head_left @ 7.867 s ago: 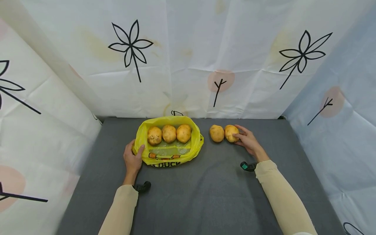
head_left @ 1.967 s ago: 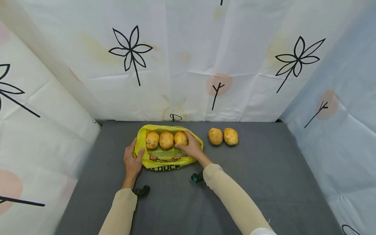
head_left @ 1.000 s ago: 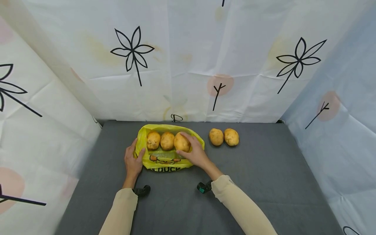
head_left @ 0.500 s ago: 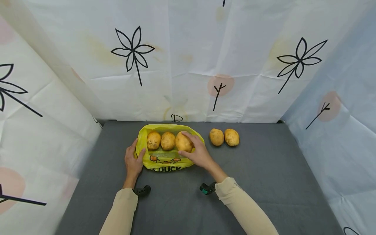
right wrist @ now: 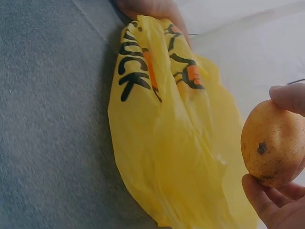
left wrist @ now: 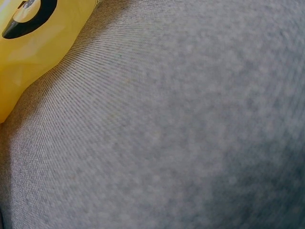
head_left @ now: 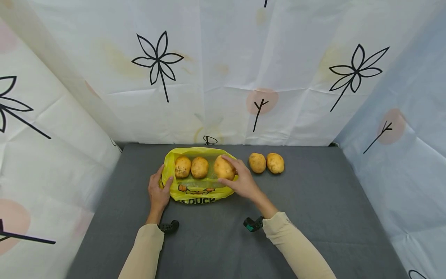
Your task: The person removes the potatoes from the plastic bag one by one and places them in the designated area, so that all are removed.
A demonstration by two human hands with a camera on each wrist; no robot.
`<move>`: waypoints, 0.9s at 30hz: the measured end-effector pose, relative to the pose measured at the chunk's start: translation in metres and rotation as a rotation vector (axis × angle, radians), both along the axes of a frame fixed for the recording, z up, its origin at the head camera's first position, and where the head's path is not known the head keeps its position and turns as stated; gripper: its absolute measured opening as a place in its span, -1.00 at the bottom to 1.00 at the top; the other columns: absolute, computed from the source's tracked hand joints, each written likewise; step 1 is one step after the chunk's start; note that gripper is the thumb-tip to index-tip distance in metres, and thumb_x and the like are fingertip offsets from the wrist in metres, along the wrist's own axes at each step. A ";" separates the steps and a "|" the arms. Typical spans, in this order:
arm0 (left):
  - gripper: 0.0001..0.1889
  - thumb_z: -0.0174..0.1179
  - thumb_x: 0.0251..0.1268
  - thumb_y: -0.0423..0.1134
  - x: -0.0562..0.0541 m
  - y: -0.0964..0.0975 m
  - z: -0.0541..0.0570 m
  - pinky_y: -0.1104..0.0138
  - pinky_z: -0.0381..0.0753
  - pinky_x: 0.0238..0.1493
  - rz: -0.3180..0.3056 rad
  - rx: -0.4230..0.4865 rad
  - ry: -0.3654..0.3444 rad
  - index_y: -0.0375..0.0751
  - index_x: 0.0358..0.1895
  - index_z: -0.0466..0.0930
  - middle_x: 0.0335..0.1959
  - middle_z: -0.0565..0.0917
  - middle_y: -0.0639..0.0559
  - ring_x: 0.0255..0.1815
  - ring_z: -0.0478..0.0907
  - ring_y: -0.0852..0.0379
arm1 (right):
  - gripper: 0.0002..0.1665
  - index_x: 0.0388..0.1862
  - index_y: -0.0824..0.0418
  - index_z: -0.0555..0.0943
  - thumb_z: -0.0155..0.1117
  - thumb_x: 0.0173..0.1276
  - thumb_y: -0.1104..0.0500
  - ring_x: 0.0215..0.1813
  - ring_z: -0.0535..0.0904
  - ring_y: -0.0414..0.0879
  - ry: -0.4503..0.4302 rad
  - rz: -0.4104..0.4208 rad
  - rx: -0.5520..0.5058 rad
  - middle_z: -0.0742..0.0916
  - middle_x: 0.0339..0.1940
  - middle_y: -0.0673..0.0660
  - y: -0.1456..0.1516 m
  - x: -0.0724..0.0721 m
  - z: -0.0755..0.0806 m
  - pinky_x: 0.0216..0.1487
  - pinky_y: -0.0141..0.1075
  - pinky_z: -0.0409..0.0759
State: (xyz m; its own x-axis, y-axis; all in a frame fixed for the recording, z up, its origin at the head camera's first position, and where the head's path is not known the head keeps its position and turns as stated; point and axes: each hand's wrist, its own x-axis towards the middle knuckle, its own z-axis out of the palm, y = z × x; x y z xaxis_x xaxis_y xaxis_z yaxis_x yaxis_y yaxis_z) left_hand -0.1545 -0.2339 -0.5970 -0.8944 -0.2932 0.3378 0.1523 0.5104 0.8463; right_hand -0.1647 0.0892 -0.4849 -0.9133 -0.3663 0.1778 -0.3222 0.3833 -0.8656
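Note:
A yellow plastic bag with black lettering and an orange print stands with its mouth wide at the table's back left. My left hand grips its left side, thumb over the edge. Two potatoes lie inside the bag. My right hand pinches a third potato between thumb and fingers, over the bag's right end. In the right wrist view this potato shows beside the bag's upper part, a dark spot on its skin. The left wrist view shows only a bit of the bag and cloth.
Two more potatoes sit side by side on the grey tablecloth, just right of the bag. White fabric with leaf drawings hangs behind the table and on both sides.
My right hand, earlier at the rightmost table potato, went into the bag, took hold of a potato and has raised it and drawn it rightward. The left hand stays at the bag.

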 end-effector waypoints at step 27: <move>-0.37 0.30 0.40 -0.23 -0.001 -0.001 -0.003 -0.21 0.24 0.25 -0.002 0.007 0.005 -0.14 0.51 0.39 0.18 0.45 -0.38 0.16 0.40 -0.34 | -0.12 0.57 -0.15 0.35 0.50 0.32 0.06 0.17 0.44 0.10 0.031 -0.056 0.008 0.46 0.36 0.19 0.039 -0.001 0.007 0.06 0.15 0.48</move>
State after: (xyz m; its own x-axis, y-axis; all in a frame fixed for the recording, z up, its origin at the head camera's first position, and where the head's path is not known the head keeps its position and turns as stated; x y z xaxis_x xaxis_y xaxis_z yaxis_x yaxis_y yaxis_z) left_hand -0.1554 -0.2347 -0.6001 -0.8934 -0.2935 0.3403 0.1580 0.5038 0.8493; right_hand -0.1657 0.1284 -0.4783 -0.9266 -0.3164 0.2031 -0.3263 0.4084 -0.8525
